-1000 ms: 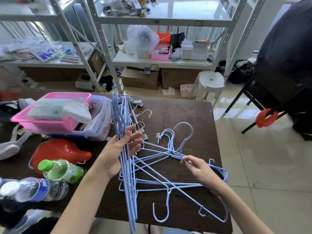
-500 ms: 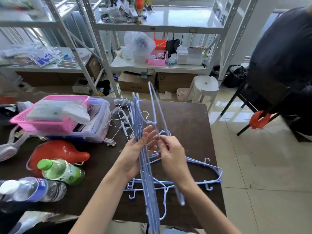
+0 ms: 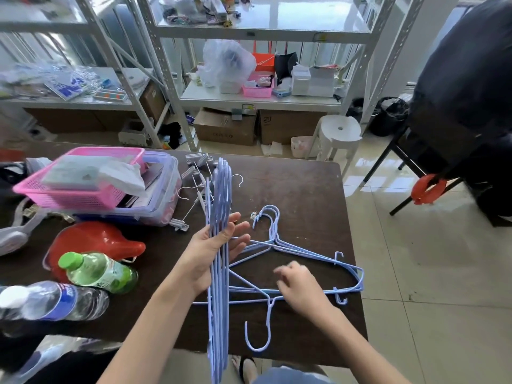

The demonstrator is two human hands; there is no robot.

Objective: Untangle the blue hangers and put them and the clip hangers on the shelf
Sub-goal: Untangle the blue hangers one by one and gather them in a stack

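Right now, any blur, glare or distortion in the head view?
Head view: right hand smeared by motion blur at the fingers; left hand and its blue hanger stack sharp; glare on the floor tiles; wide-angle bending of the shelf uprights.

A: Item one, blue hangers, sorted lot?

B: A stack of thin blue hangers (image 3: 219,267), pressed flat together and standing on edge, running from beyond the near edge of the surface (image 3: 304,189) up toward its middle. Held in the left hand (image 3: 213,253).

A: Item two, blue hangers, loose lot?

B: A tangle of blue hangers (image 3: 291,270) lying flat at the near right corner, frames overlapping, hooks pointing both toward and away from the near edge.

A: Item three, clip hangers?

B: Clip hangers (image 3: 198,178), metal with grey clips, heaped near the far edge, just behind the stack.

A: Shelf?

B: White metal shelf (image 3: 260,99), beyond the far edge.
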